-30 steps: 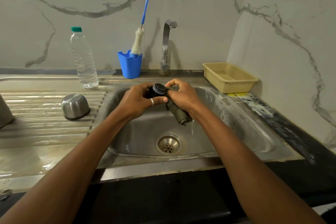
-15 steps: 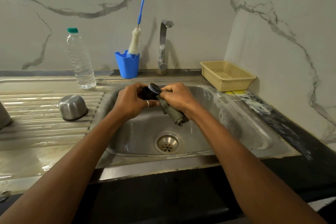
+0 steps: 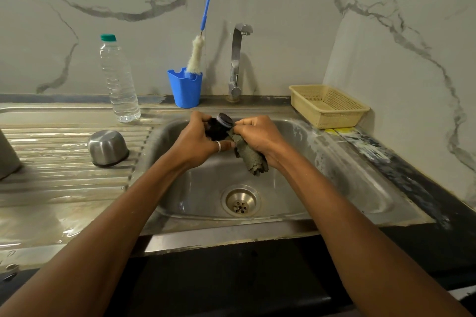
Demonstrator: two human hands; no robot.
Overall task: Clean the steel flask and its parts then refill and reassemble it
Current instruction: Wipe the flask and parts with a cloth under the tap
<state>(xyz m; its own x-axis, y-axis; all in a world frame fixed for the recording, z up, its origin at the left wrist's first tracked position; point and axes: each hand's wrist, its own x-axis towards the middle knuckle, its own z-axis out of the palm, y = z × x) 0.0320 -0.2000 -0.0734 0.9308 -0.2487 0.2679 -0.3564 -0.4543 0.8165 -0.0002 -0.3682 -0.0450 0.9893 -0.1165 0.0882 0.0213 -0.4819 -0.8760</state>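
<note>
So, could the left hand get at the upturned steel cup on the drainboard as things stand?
Probably yes for the path: nothing stands between the left hand and the steel cup. But its fingers grip the black stopper, so it must let go first.

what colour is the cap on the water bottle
Green: the bottle cap shows clearest in the head view.

Brushed steel sink, glossy marble wall, rough cloth.
</note>
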